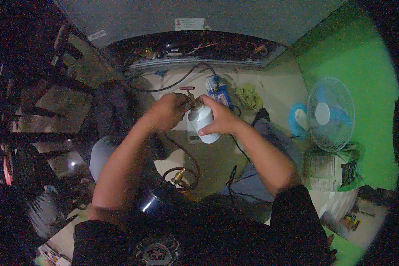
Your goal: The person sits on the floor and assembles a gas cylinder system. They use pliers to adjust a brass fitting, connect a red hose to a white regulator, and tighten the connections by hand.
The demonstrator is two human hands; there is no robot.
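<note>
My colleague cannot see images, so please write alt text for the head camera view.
A person's right hand grips a white canister while the left hand is at the metal T-handled valve on top. Beyond are a blue device, a dark hose and, at right, a fan before a green wall.

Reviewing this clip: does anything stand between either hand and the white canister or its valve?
Nothing visible does. The right hand grips the white canister directly, and the left hand is right at the valve on top. The black hose arcs beyond them, not between.
</note>
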